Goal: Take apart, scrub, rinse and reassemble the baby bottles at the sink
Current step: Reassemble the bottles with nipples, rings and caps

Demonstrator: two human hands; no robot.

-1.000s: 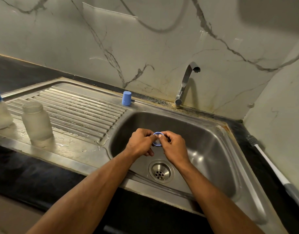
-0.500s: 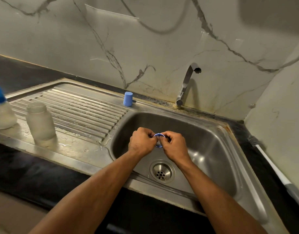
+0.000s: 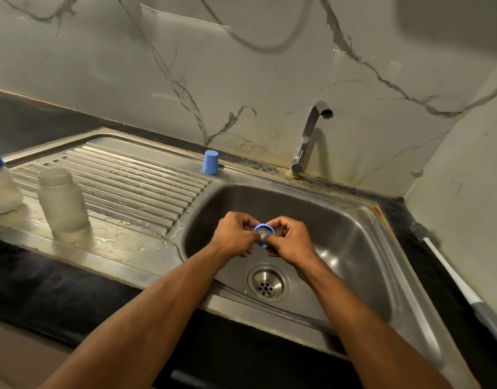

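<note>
Pinching the blue bottle collar ring point(image 3: 263, 234) between left hand point(image 3: 234, 234) and right hand point(image 3: 290, 238) over the sink basin point(image 3: 354, 248), we held its opening facing up toward us, a clear teat seemingly inside.

Basin point(image 3: 340, 248) lies open around the drain point(image 3: 269, 284) (tap point(image 3: 309, 138) overhangs behind).

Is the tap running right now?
Off. No water falls from the tap, and the sink below the spout shows no stream.
</note>
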